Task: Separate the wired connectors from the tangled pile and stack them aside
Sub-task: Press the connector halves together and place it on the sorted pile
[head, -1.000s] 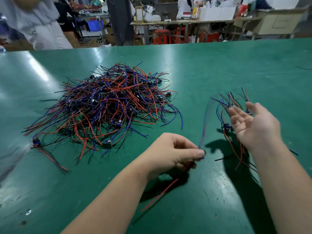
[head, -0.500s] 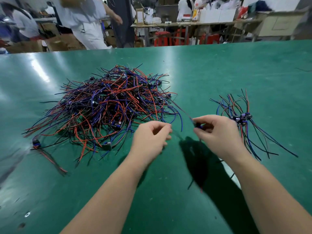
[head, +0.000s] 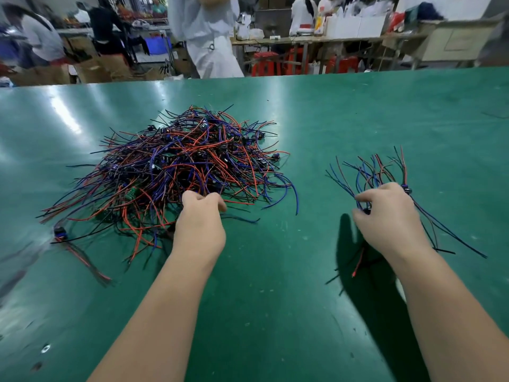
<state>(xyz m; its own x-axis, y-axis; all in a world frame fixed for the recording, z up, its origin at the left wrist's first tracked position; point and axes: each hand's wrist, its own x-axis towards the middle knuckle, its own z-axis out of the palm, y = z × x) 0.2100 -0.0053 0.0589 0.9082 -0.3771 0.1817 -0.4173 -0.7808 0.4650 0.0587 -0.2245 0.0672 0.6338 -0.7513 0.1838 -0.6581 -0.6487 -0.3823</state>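
A large tangled pile of wired connectors (head: 187, 166), red, blue and black leads with small dark plugs, lies left of centre on the green table (head: 275, 312). My left hand (head: 201, 227) is at the pile's near edge, fingers curled down and pinching wires there. To the right lies the small separated stack (head: 377, 169), its leads fanning away. My right hand (head: 391, 216) hovers over the stack's near side and pinches a small dark connector (head: 367, 210) between thumb and fingers. That connector's leads trail under the wrist, with a red tip (head: 356, 267) showing.
One stray connector with red and black leads (head: 59, 233) lies apart at the pile's near left. Beyond the table's far edge a person in white (head: 209, 37) stands among other people, benches, boxes and red stools (head: 265, 63).
My left hand moved from the bare table up into the pile's edge. My right hand carried the connector rightward to the small stack. The person in white walked to the right behind the table.
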